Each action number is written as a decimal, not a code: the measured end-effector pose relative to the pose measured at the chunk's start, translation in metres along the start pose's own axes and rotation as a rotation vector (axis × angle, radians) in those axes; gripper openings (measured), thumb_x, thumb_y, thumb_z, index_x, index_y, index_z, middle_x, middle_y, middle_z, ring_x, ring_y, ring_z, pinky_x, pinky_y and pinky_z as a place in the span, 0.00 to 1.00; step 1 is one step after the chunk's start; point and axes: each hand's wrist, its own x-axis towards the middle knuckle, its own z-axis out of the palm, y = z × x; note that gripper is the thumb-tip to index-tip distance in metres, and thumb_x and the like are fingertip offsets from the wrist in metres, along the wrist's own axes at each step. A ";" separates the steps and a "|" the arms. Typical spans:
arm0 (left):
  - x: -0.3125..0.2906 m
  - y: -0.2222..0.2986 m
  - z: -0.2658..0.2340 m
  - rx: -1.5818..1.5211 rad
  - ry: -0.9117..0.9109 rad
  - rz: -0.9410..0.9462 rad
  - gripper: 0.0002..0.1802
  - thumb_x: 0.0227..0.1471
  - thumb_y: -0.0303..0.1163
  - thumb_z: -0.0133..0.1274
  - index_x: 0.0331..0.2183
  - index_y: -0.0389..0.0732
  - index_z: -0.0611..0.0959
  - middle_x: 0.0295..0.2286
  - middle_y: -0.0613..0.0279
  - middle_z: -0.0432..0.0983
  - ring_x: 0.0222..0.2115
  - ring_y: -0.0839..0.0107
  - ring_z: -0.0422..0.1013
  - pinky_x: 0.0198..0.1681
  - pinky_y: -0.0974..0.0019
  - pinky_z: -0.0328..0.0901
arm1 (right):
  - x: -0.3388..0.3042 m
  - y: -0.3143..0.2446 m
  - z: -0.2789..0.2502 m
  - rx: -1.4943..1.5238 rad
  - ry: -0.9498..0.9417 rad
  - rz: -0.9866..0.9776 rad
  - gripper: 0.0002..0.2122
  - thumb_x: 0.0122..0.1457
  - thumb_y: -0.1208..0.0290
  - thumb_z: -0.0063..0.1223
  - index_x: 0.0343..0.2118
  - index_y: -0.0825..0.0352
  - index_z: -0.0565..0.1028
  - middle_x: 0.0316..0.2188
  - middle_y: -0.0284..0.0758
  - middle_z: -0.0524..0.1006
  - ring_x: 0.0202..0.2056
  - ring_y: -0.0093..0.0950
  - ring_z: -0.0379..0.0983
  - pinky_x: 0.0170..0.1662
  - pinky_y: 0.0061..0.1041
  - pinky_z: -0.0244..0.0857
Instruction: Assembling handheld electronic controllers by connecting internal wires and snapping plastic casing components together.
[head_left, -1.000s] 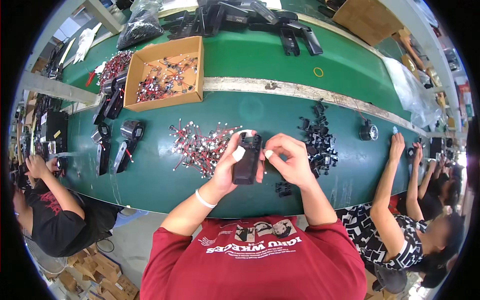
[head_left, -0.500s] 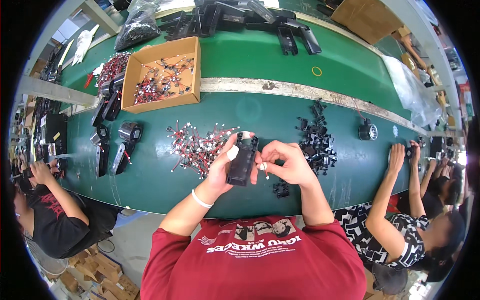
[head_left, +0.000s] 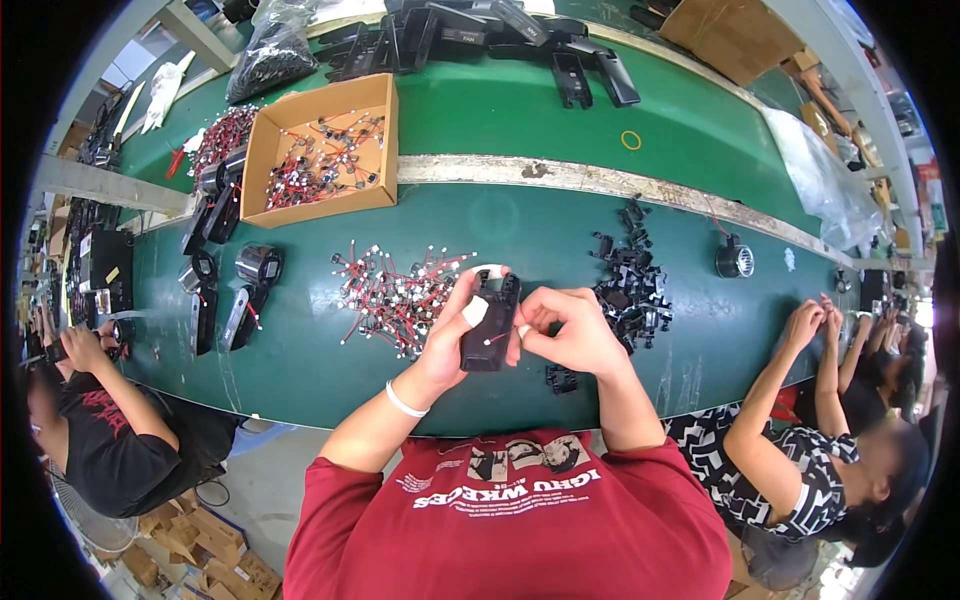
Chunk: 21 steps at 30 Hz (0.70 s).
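Observation:
My left hand grips a black plastic housing from its left side, holding it up above the green bench. White wrapping covers the left thumb, which presses on the housing's face. At the housing's right edge my right hand is closed in a pinch, with something white at its fingertips. A short red wire lead with a pale end lies across the housing's lower face and runs toward that pinch. Left of the housing is a pile of wired connectors; to the right lies a heap of small black plastic parts.
A cardboard box of wired parts stands at the back left. Nearby lie black handheld units. A round metallic part sits at the right. Black casings crowd the far shelf. Other people work on both sides.
My right hand has turned slightly, and the red wire lead that hung below its fingers now lies over the housing. The housing has shifted slightly to the right.

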 end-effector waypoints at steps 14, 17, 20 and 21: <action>0.000 -0.009 0.000 0.060 0.028 -0.029 0.31 0.64 0.54 0.32 0.58 0.44 0.58 0.37 0.52 0.73 0.26 0.65 0.75 0.27 0.65 0.72 | -0.001 0.000 0.018 0.148 0.255 -0.225 0.11 0.50 0.90 0.53 0.37 0.73 0.74 0.33 0.39 0.78 0.28 0.23 0.75 0.33 0.22 0.70; -0.001 -0.009 0.002 0.033 0.010 -0.030 0.30 0.64 0.54 0.32 0.58 0.44 0.58 0.37 0.52 0.73 0.26 0.66 0.75 0.28 0.66 0.72 | 0.000 -0.001 0.019 -0.040 0.274 -0.330 0.12 0.47 0.89 0.56 0.36 0.72 0.76 0.35 0.41 0.79 0.26 0.25 0.75 0.32 0.22 0.70; -0.001 -0.010 -0.004 0.060 -0.005 -0.039 0.30 0.64 0.52 0.33 0.59 0.44 0.58 0.39 0.53 0.73 0.26 0.67 0.75 0.28 0.66 0.72 | 0.004 -0.002 0.026 -0.174 0.341 -0.437 0.12 0.44 0.88 0.58 0.34 0.71 0.77 0.36 0.41 0.79 0.26 0.28 0.75 0.32 0.24 0.71; -0.002 -0.010 -0.002 0.059 -0.005 -0.040 0.30 0.64 0.52 0.33 0.59 0.44 0.58 0.39 0.53 0.73 0.26 0.67 0.75 0.28 0.66 0.72 | 0.006 -0.001 0.027 -0.276 0.387 -0.521 0.13 0.43 0.87 0.60 0.34 0.71 0.77 0.36 0.41 0.79 0.26 0.29 0.75 0.32 0.25 0.71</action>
